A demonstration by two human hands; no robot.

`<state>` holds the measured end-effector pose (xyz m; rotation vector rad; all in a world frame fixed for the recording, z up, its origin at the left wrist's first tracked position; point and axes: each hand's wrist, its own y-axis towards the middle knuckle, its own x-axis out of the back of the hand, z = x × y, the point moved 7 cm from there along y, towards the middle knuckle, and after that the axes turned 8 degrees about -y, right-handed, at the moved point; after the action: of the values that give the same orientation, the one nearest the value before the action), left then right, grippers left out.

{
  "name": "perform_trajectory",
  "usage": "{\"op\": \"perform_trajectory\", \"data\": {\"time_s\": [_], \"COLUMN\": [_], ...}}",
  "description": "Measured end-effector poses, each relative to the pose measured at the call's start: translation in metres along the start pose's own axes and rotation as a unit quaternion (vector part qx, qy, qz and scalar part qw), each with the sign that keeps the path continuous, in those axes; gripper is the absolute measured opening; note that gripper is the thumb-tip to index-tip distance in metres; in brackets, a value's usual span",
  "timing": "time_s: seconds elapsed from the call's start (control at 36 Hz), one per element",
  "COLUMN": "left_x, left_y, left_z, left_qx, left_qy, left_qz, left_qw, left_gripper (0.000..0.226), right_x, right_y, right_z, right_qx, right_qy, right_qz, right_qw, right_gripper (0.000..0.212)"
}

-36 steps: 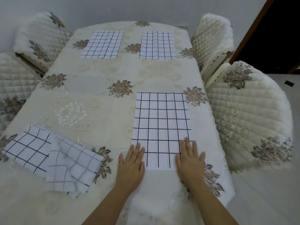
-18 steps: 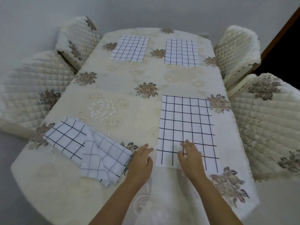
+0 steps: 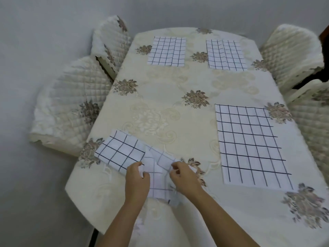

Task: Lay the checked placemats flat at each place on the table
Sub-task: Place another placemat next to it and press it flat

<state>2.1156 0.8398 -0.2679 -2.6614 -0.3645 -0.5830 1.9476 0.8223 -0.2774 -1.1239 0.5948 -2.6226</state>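
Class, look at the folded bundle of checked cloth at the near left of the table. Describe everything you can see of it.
The folded bundle is white cloth with a dark grid, still folded in overlapping layers; how many pieces cannot be told. It lies slantwise on the cream floral tablecloth, near the table's near-left edge. Its left part shows bold black lines, its middle fainter grey ones. The left hand and right hand both pinch its near layers, partly covering it. It lies apart from the flat placemat to the right.

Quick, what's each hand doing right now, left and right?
Left hand: closed, pinching the folded checked placemat.
Right hand: closed, pinching the same placemat at its other side.
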Motion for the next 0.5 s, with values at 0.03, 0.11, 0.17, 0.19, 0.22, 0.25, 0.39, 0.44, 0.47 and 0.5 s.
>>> {"op": "perform_trajectory", "data": {"time_s": [0.03,0.11,0.17,0.19,0.22,0.25,0.39,0.44,0.47,0.5], "left_x": [0.002,0.003,0.001,-0.001,-0.002,-0.004,-0.008,-0.009,-0.01,-0.009], "left_y": [0.004,0.012,0.015,0.016,0.017,0.019,0.024,0.024,0.025,0.025], "left_z": [0.003,0.01,0.01,0.011,0.011,0.011,0.009,0.005,0.003,0.0], "left_qx": [0.014,0.059,0.065,0.067,0.073,0.08,0.087,0.069,0.055,0.042], "left_qy": [-0.01,-0.049,-0.063,-0.069,-0.076,-0.085,-0.097,-0.114,-0.117,-0.117], "left_qz": [0.012,0.043,0.054,0.06,0.066,0.07,0.094,0.12,0.131,0.141], "left_qw": [1.0,0.996,0.994,0.994,0.992,0.991,0.987,0.984,0.983,0.982], "left_gripper": [0.036,0.036,0.037,0.038,0.038,0.038,0.03,0.029,0.028,0.027], "right_x": [-0.007,-0.021,-0.025,-0.027,-0.03,-0.032,-0.037,-0.04,-0.041,-0.042], "right_y": [0.001,0.004,0.004,0.005,0.005,0.005,0.005,0.005,0.006,0.006], "right_z": [0.006,0.019,0.025,0.027,0.029,0.03,0.041,0.045,0.047,0.048], "right_qx": [-0.004,-0.013,-0.023,-0.028,-0.033,-0.04,-0.059,-0.063,-0.062,-0.063], "right_qy": [-0.003,-0.017,-0.015,-0.009,0.0,0.009,0.055,0.08,0.086,0.087], "right_qz": [0.013,0.019,0.011,0.011,0.011,0.011,-0.003,0.004,0.008,0.009], "right_qw": [1.0,1.0,1.0,1.0,0.999,0.999,0.997,0.995,0.994,0.994], "right_gripper": [0.038,0.048,0.052,0.053,0.055,0.056,0.055,0.054,0.053,0.053]}}
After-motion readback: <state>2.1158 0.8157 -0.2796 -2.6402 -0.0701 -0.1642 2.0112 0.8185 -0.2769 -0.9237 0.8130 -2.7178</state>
